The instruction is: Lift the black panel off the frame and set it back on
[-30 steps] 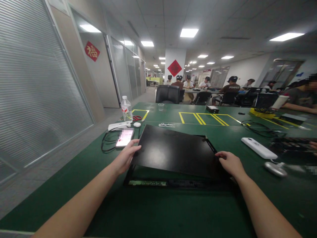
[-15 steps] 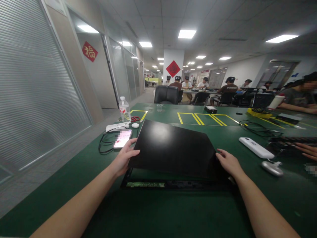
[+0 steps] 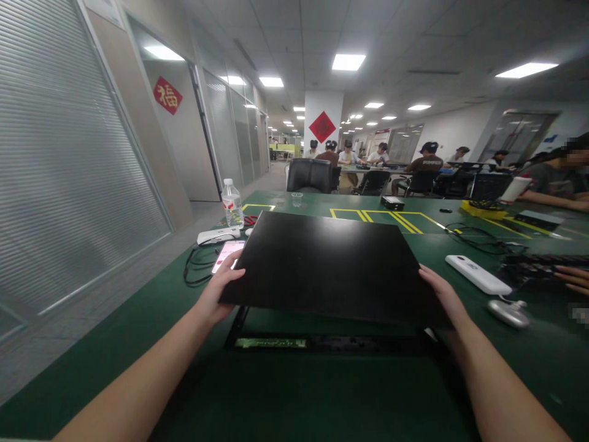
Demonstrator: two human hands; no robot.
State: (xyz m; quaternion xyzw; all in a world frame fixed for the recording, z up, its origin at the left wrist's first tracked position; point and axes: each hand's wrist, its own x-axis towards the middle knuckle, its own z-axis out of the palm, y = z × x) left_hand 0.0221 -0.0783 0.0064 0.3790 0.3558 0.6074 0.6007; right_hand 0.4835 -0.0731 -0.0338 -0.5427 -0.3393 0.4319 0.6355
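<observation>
A flat black display panel [image 3: 331,270] with a glossy face is held up between my hands. My left hand [image 3: 219,288] grips its left edge, thumb on the face and fingers behind. At the right edge my right hand [image 3: 442,291] holds the panel, its fingers partly hidden. Beneath the panel a thin black frame [image 3: 368,344] lies on the table, mostly covered. A green circuit board strip [image 3: 270,343] shows along the frame's near side.
To the left on the green table [image 3: 294,399] are a phone [image 3: 226,255], a white device [image 3: 218,235], cables and a water bottle [image 3: 232,205]. A white power bank [image 3: 478,275] and a silver mouse-shaped object [image 3: 508,312] lie right. A co-worker's hand [image 3: 575,276] shows at the right edge.
The panel has come up and nearer, and its face looks wider and more level. Both hands have moved apart with it. More of the frame below is visible.
</observation>
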